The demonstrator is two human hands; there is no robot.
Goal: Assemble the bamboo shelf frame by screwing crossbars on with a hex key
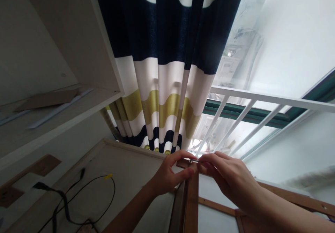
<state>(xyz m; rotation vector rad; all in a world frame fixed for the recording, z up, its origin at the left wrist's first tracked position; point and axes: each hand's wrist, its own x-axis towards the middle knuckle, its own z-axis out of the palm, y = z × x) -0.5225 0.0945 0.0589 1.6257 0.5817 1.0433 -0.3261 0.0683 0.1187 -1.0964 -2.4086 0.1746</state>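
By wood post (192, 200), L hand (170, 173), R hand (231, 175) w/ rod (194, 160)

Counted: two bare hands (171, 175) (231, 173), lower centre — one patterned curtain (170, 30), top centre; three slanting white bars (212, 126) (235, 126) (257, 130), centre right — one yellow cable tag (108, 176), lower left.

Two slim-fingered hands were shown bare, the left hand (170, 173) and the right hand (227, 172) each joined by a slender wrist to an uncovered forearm, while a tiny bluish patch (332, 220) was glimpsed beside the right forearm (282, 207), too small to be identified as clothing.
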